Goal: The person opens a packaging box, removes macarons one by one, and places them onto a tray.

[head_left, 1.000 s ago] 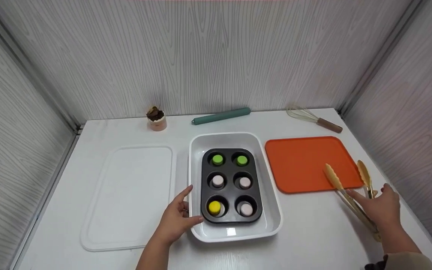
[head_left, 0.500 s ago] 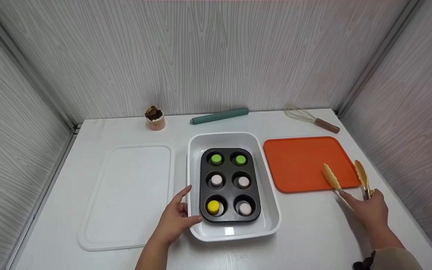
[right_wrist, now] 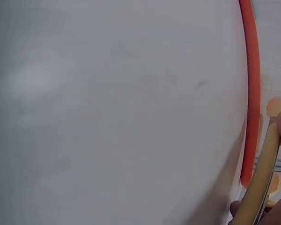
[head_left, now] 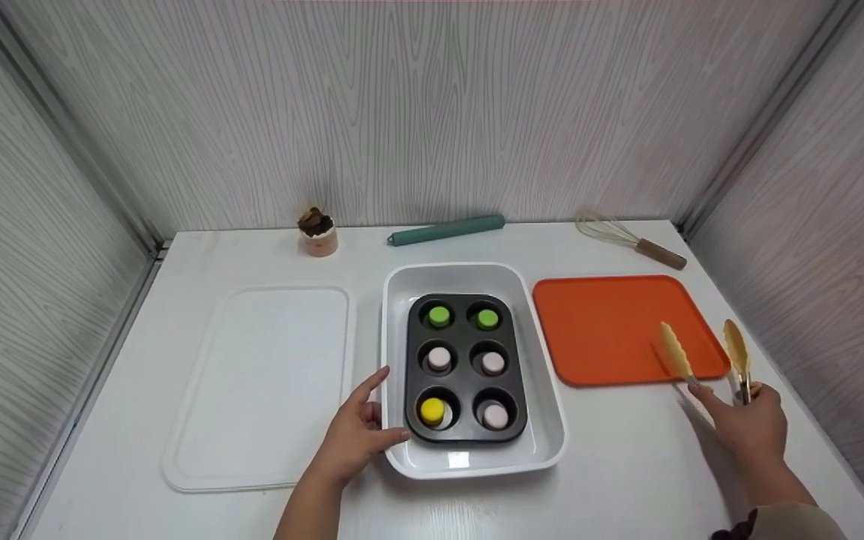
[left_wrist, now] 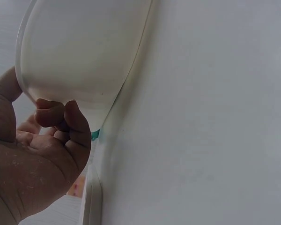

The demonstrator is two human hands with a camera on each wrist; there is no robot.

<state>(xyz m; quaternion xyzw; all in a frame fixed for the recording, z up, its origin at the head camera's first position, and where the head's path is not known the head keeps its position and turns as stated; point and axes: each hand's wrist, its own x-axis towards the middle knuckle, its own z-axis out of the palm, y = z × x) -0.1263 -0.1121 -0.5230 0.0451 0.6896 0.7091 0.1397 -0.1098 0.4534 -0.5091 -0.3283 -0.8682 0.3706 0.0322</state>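
Note:
My left hand (head_left: 357,435) pinches the left rim of a deep white rectangular tray (head_left: 544,450), thumb over the edge. In the left wrist view, curled fingers (left_wrist: 77,124) press against the tray's outer wall. Inside the tray sits a dark muffin tin (head_left: 469,379). Its cups hold small round pieces: green ones (head_left: 439,316) at the back, pale pink ones (head_left: 493,364) in the middle and front right, a yellow one (head_left: 432,410) front left. My right hand (head_left: 751,424) grips gold tongs (head_left: 736,349), their two tips spread apart by the orange mat's near right corner.
An orange mat (head_left: 612,326) lies right of the tray, a white lid-like sheet (head_left: 267,390) to its left. Along the back are a small dessert cup (head_left: 319,238), a green rolling pin (head_left: 445,229) and a whisk (head_left: 657,253). Walls stand behind and at both sides.
My right hand has shifted its hold on the tongs and raised them off the table, their handle end now hidden by the hand. The left hand stays on the tray rim.

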